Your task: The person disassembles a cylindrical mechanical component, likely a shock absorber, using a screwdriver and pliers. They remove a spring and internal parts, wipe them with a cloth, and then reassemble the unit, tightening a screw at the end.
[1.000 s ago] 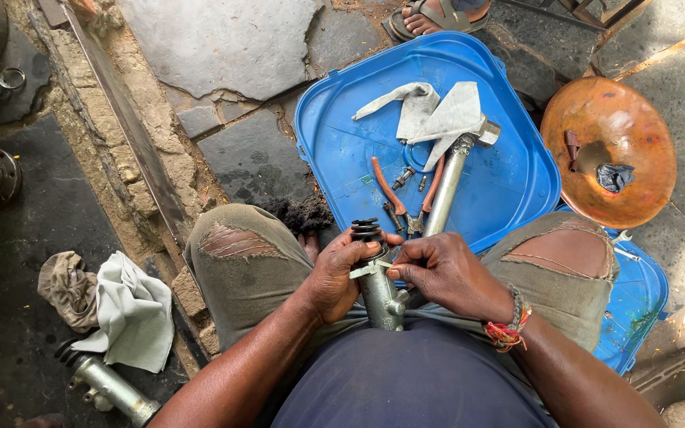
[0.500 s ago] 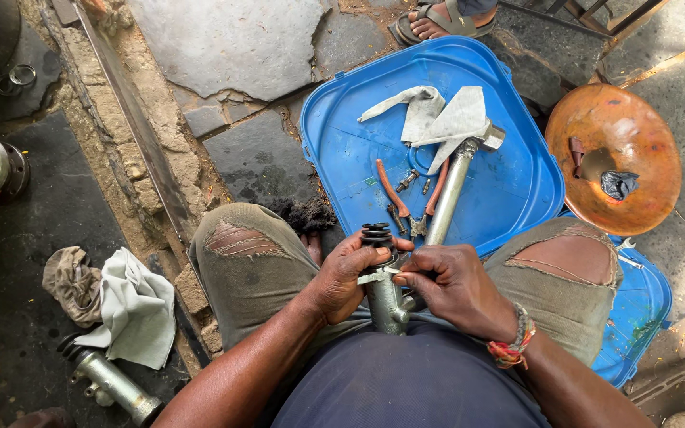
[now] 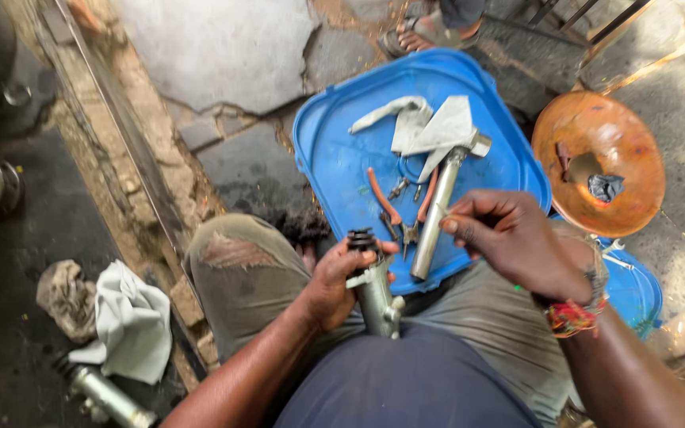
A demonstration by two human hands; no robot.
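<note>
Gripping a grey metal cylinder (image 3: 376,295), left hand (image 3: 334,287); right hand (image 3: 517,242) raised, pinched.

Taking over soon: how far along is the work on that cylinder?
Looks done: a rod, pliers and cloth lie on the blue tray. In hand: left hand grips the cylinder; right hand hovers above. What's left: cannot tell.

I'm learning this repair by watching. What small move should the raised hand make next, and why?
Probably bring the right hand down to the metal cylinder. The left hand grips it upright, and the right pinches something small, too small to identify, just above the blue tray.
</note>
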